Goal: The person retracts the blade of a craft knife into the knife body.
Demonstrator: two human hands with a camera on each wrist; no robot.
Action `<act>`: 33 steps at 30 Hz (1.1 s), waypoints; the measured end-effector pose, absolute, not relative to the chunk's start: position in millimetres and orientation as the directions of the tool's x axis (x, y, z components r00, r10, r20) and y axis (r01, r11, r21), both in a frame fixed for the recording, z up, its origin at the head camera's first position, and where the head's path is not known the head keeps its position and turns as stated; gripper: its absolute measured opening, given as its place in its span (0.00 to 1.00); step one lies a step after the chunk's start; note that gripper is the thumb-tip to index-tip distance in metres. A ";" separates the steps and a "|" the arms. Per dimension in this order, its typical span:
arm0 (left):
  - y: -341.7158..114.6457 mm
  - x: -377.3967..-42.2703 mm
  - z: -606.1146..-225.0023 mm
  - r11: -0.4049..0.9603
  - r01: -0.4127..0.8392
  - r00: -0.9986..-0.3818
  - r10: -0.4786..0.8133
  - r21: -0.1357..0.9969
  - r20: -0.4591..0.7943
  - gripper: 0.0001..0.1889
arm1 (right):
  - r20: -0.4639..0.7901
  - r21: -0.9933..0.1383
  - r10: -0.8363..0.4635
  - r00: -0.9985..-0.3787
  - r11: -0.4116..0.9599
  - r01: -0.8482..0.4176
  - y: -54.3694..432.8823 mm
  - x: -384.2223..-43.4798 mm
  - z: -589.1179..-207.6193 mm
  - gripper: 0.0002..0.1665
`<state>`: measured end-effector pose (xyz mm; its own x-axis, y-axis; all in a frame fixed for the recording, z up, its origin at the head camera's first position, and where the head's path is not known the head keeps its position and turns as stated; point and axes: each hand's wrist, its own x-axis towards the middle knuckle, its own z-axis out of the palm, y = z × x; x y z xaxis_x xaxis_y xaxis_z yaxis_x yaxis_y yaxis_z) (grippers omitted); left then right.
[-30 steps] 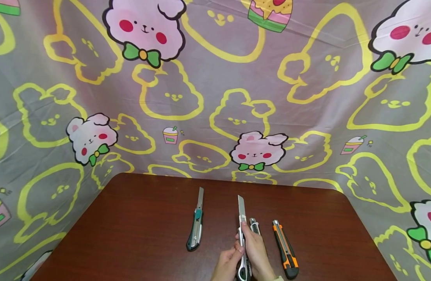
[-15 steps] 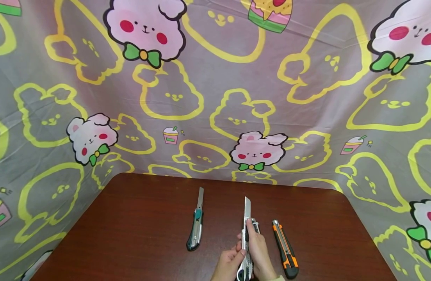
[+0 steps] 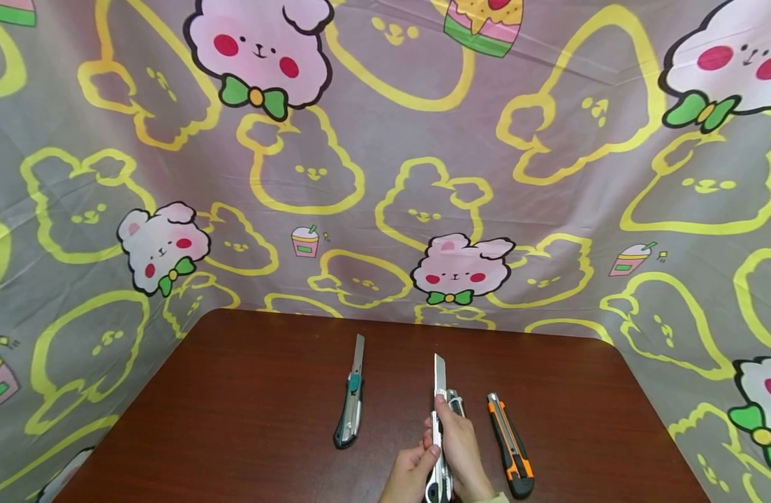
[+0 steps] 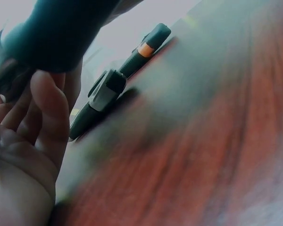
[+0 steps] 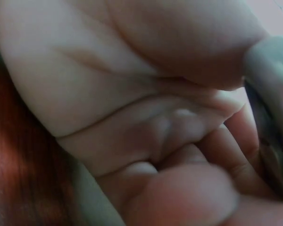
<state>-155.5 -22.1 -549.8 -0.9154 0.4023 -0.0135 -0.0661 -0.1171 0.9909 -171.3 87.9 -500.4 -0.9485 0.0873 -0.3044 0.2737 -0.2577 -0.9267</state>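
Observation:
Both hands hold a silver-and-black snap-off utility knife, its blade extended and pointing away toward the back of the table. My left hand grips the handle low down. Higher up, my right hand wraps the handle, its thumb lying along the knife near the blade. In the left wrist view the handle's dark butt end looms above my left hand. The right wrist view is filled by my right palm, with the blurred knife at its right edge.
A teal-and-black utility knife with its blade out lies to the left. Partly hidden behind my right hand is a grey-and-black knife. An orange-and-black knife lies farther right. All rest on the brown table, before a patterned cloth.
Over the second, the held knife and both hands have shifted slightly right; in the last half second the blade tip came a little back left. The knives on the table have not moved.

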 end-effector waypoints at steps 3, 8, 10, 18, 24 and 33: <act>-22.2 -156.3 -551.5 -0.106 -0.075 -0.914 0.406 0.992 -0.025 0.20 | -0.294 -0.932 0.090 -0.952 -0.249 0.264 87.4 -170.7 -500.0 0.30; -23.0 -155.1 -551.2 -0.139 -0.072 -0.907 0.422 0.988 -0.006 0.21 | -0.286 -0.938 0.099 -0.953 -0.235 0.257 87.2 -170.1 -500.1 0.30; -23.4 -154.2 -550.2 -0.161 -0.077 -0.902 0.432 0.984 0.000 0.22 | -0.281 -0.940 0.102 -0.954 -0.231 0.252 87.0 -169.9 -500.1 0.30; -23.0 -152.7 -549.2 -0.207 -0.116 -0.891 0.454 0.971 -0.009 0.25 | -0.266 -0.948 0.112 -0.957 -0.211 0.239 86.8 -170.8 -499.3 0.28; -22.7 -152.7 -547.5 -0.229 -0.126 -0.883 0.469 0.965 -0.005 0.25 | -0.250 -0.954 0.113 -0.962 -0.198 0.224 86.6 -172.0 -500.1 0.27; -22.5 -152.6 -546.4 -0.231 -0.148 -0.885 0.466 0.962 -0.024 0.25 | -0.233 -0.956 0.096 -0.968 -0.203 0.211 84.2 -172.1 -501.3 0.27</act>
